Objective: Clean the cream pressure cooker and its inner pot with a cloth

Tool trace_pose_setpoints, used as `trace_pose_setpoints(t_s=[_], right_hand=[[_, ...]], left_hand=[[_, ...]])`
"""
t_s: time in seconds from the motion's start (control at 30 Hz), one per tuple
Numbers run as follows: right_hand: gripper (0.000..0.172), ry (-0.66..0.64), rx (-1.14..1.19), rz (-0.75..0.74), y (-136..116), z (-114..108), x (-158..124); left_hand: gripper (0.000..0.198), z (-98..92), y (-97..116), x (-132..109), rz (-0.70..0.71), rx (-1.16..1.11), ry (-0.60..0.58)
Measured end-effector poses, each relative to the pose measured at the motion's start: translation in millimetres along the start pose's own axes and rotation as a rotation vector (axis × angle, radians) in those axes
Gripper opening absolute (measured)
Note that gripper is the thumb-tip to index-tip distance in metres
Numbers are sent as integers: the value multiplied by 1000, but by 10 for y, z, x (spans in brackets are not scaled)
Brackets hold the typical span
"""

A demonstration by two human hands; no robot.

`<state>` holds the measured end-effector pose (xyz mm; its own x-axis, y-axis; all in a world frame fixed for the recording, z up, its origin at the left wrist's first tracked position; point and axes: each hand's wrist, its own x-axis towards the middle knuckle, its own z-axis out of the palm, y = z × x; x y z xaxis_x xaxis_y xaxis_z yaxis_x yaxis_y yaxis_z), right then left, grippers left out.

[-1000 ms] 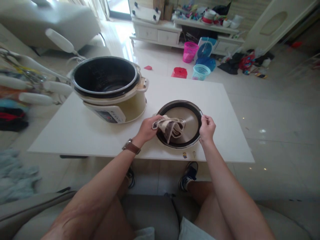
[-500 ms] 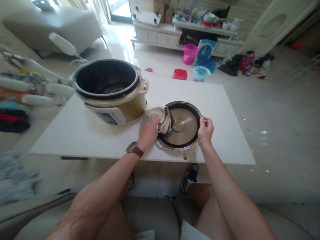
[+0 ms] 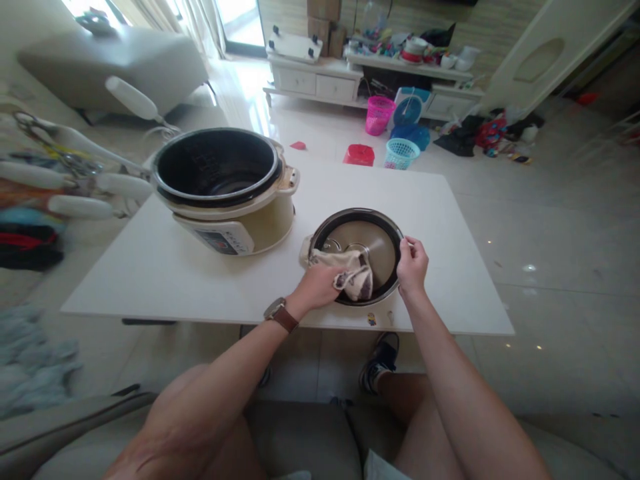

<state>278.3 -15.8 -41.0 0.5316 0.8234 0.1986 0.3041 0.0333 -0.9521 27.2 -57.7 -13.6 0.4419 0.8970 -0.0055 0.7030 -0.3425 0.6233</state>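
Observation:
A round metal cooker lid (image 3: 373, 240) lies upside down on the white table (image 3: 430, 200). My left hand (image 3: 320, 285) is closed on a beige and brown cloth (image 3: 350, 273) and presses it on the lid's near left part. My right hand (image 3: 413, 265) grips the lid's right rim with curled fingers. The open cream rice cooker (image 3: 225, 190) with its dark inner pot stands to the left of the lid.
A drying rack with white bars (image 3: 65, 180) stands left of the table. Pink (image 3: 379, 110), red (image 3: 359, 155) and blue (image 3: 401, 148) baskets lie on the floor behind. A white cabinet (image 3: 320, 77) stands at the back. My knees are below the table's near edge.
My left hand has swept the cloth from the lid's middle out to its left edge and back onto the near part of the lid. My right hand stays on the rim.

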Motion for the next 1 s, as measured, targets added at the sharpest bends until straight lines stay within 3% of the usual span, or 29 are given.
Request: trace_pose_setpoints(t_s=[0.07, 0.1, 0.2, 0.3, 0.4, 0.6, 0.8, 1.0], right_hand=[[52, 1, -1, 8, 10, 3, 6], [52, -1, 0, 9, 13, 3, 7], [51, -13, 8, 5, 9, 1, 0], [51, -20, 7, -1, -17, 10, -22], [52, -42, 16, -7, -56, 36, -53], [54, -141, 55, 33, -103, 86, -110], [52, -143, 68, 36, -79, 90, -152], [56, -152, 143, 40, -123, 84, -169]], left_hand=[[31, 24, 35, 3, 111, -190, -30], [31, 13, 35, 15, 126, -295, 9], [31, -100, -26, 72, 58, -516, 336], [30, -234, -118, 112, -79, -470, 747], [32, -282, -165, 123, -204, -342, 929], [38, -198, -77, 217, -269, -294, 845], [35, -46, 109, 396, -297, -337, 742], [38, 291, 367, 508, -64, -407, 460]])
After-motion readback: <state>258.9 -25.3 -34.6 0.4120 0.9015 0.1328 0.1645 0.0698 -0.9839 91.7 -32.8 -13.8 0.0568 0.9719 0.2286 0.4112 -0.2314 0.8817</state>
